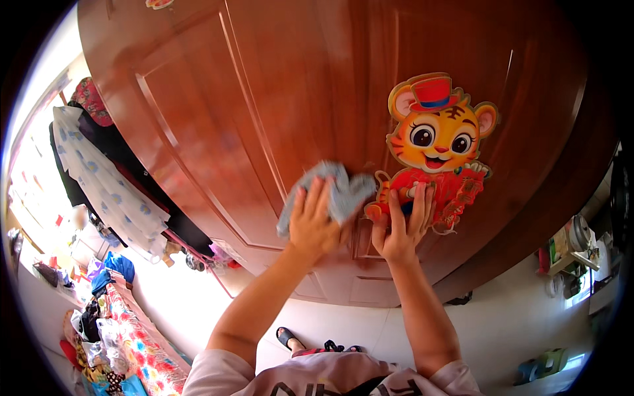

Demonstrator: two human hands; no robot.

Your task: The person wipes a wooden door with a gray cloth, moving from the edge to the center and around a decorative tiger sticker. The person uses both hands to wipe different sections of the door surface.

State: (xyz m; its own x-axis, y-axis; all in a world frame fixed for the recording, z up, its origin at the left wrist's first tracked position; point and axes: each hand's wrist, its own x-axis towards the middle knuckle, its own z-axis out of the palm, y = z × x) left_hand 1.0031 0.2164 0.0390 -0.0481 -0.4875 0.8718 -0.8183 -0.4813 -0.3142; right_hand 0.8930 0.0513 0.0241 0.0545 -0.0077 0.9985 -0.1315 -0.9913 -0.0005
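Note:
A brown wooden door (pixel 317 99) with raised panels stands in front of me. My left hand (pixel 314 224) presses a grey-blue cloth (pixel 340 191) against the door's middle panels; the cloth bunches around the fingers, and its edges are smeared by motion. To the right, my right hand (pixel 403 228) lies on the lower part of a tiger sticker (pixel 437 142), fingers stretched out and holding nothing. The sticker shows a cartoon tiger in a red hat and red clothes. My fingers hide part of its body.
At the left hang clothes, among them a white garment with blue spots (pixel 109 175). Below them is a bed with a flowered cover (pixel 142 330) and piled belongings. A pale tiled floor (pixel 343 323) runs beneath the door. Shelving with kitchen items (pixel 574 244) stands at the right.

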